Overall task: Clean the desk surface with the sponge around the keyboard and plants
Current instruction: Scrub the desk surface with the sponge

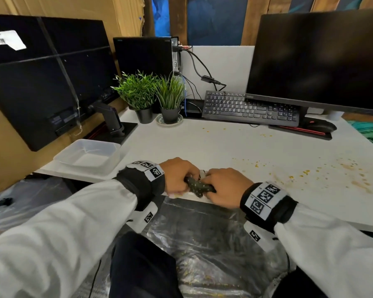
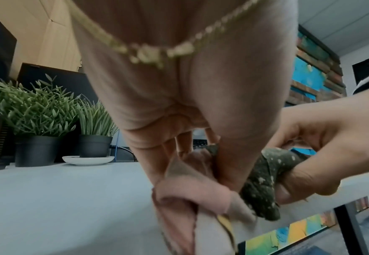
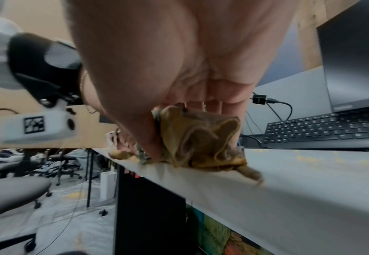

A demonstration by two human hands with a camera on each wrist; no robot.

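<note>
White surface (image 1: 202, 145), the landmark for all below; yellow crumbs and smears scattered over its right part (image 1: 351, 168); black monitor (image 1: 317, 59) over its far right edge; black keyboard (image 1: 251, 108) at its far side, partly under that monitor; clear plastic container (image 1: 87, 155) at its left near corner; two potted plants (image 1: 153, 93) at its far side, left of the keyboard, one in a saucer; left hand (image 1: 177, 175) and right hand (image 1: 226, 186) side by side at its near edge, fingers of both curled round one item; sponge (image 1: 197, 187), dark, speckled, twisted, stretched between the two hands at that near edge, with a tan wrinkled part (image 3: 200, 138) lying on the surface under the right hand.
</note>
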